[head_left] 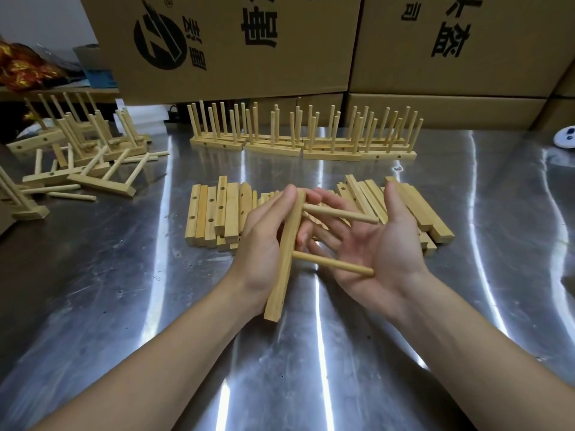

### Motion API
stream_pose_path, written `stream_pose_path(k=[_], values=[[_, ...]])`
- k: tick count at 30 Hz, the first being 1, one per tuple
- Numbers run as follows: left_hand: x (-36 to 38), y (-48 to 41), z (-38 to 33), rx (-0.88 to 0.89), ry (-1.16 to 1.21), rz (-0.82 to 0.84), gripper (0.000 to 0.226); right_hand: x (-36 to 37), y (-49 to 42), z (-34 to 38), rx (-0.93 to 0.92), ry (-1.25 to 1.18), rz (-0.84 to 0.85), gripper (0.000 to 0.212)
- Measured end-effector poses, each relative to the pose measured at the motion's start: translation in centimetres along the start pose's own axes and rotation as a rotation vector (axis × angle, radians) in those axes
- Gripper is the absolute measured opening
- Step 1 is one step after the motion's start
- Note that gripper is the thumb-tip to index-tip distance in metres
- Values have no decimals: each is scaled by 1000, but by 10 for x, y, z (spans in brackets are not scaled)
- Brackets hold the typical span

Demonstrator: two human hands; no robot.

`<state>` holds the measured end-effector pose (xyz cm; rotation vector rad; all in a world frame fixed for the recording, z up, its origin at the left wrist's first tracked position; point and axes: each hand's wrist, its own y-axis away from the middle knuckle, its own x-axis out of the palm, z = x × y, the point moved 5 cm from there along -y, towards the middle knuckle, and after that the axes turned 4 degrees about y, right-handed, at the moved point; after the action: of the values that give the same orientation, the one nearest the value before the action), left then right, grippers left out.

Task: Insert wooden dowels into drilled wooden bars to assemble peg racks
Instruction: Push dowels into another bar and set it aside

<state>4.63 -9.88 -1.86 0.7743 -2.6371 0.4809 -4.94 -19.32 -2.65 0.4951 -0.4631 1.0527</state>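
My left hand (264, 244) grips a drilled wooden bar (284, 262), held above the metal table (124, 290) with its length running away from me. Two dowels stick out of the bar toward the right: an upper dowel (340, 213) and a lower dowel (334, 264). My right hand (382, 244) is spread palm-up beside the bar, its palm under the dowel tips and its fingers reaching toward the bar. Behind my hands lies a pile of loose drilled bars (214, 213).
A row of finished peg racks (298, 141) stands at the back of the table. More racks and loose dowels (81, 169) lie heaped at the left. Cardboard boxes (236, 45) wall off the back. A small white device (564, 136) sits at the far right.
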Motion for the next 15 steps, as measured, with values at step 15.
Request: stream_pose_path(k=[15], values=[[16,11,-9,63,-363,40,38,4,1,-4,-8,151,62,79]])
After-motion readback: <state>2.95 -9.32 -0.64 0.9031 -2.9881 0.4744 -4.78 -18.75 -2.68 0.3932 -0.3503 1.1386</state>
